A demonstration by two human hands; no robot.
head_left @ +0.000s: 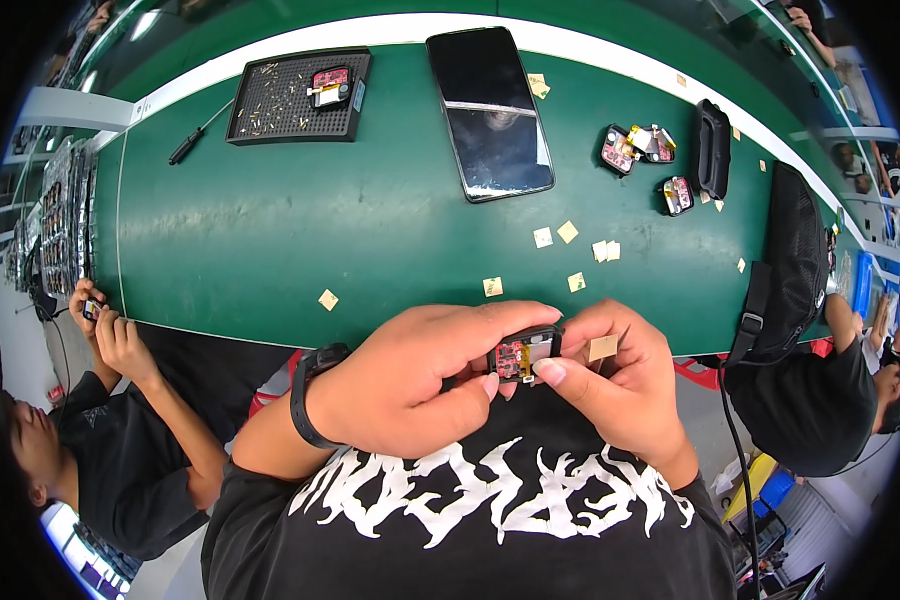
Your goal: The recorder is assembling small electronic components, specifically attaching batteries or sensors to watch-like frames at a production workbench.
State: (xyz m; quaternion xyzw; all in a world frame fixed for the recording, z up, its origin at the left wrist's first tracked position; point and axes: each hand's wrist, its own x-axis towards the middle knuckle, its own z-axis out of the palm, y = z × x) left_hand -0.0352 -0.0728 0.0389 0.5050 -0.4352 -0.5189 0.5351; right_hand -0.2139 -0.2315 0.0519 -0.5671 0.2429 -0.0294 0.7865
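Just past the table's near edge, I hold a small black device case (511,362) with a red circuit board and a silver part showing inside. My left hand (395,365) is closed round its left side, thumb at the lower rim and index finger along the top. The thumb of my right hand (635,385) presses the case's right edge, with the fingers curled behind. A tan square sticker (603,348) shows at the right fingers, beside a thin dark strip or tool whose kind I cannot make out. Loose square stickers (568,232) lie scattered on the green table (290,220).
At the back stand a black tray (270,97) with small brass-coloured pieces, a screwdriver (200,132), and a large dark phone (492,115). Several open devices (618,150), a black case (711,150) and a black bag (795,260) are rightward. Co-workers (130,450) sit on both sides.
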